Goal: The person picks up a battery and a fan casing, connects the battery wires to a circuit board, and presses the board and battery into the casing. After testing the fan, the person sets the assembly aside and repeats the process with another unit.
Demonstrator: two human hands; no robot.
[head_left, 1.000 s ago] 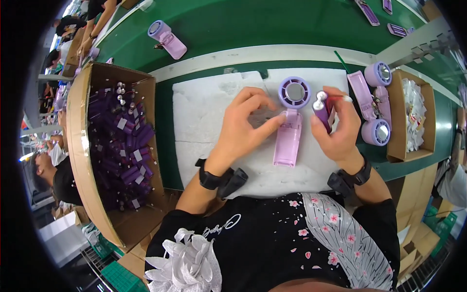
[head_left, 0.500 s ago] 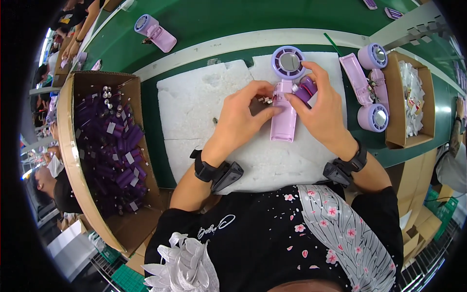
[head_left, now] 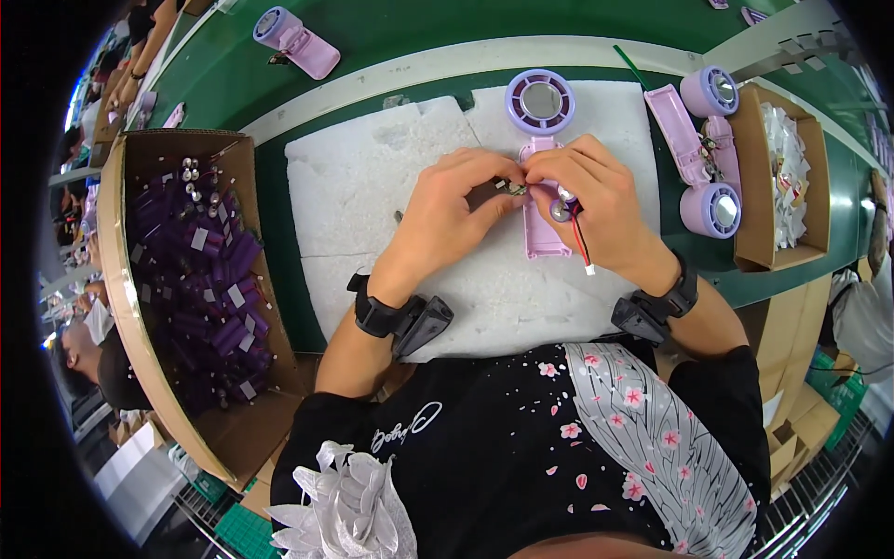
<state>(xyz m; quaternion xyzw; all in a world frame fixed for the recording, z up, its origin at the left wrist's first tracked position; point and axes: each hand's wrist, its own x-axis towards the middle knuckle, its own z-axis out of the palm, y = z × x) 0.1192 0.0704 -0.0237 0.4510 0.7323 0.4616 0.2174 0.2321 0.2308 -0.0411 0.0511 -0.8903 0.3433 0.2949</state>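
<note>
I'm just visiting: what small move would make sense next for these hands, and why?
Perhaps bring the white plug up toward the small circuit board. The plug hangs free on red and black wires from the battery in the right hand, while the board sits between the fingertips of the left hand.

Operator A: How does the handheld fan (head_left: 549,238) lie in my remote view?
Operator B: I see it lengthwise, lavender ring head outermost, silver at centre; the open pink casing points toward me, on white foam (head_left: 447,307).
Operator A: And its parts?
Operator B: A small circuit board (head_left: 515,188) at the casing's left edge; a partly hidden, metal-ended battery pack (head_left: 561,210) over its right, red and black leads trailing to a white plug (head_left: 589,269).
</note>
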